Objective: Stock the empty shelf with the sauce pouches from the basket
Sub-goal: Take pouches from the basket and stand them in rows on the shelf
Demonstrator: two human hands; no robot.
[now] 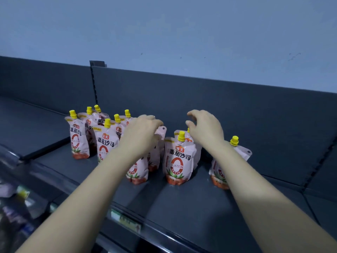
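Lots of bare room left on big dark shelf [191, 207], below pale wall [164, 24] and in front of dark back panel [200, 99]. No basket in view. About ten sauce pouches [80, 139] up on shelf already, standing, yellow tops up. Most bunched at left, w/ gaps toward right. Best guess: job partway done.

Left hand [144, 132]: fingers curled round top of middle pouch [162, 134], pink corner poking out past fingers. Rest of that pouch mostly hidden behind arm. Right hand [204, 128]: fingers loosely bent, nothing held, hanging just above a pouch behind front pouch [177, 161]. Can't tell if touching it. End pouch [240, 152] alone at right, just beside right arm, partly hidden.

Step now, prob.: standing middle pouch up straight in its row. To do it well:
- Set flat bottom down first, then let go slow.
- Keep label facing front, same as front pouch.
- Steady w/ right hand to stop soft neighbours tipping.
- Mind both arms, v. close to pouches. Easy to knock one over.
- Push toward back panel, to leave front free for more.
- Line up w/ small yellow cap [181, 136] on front pouch, for a neat row.
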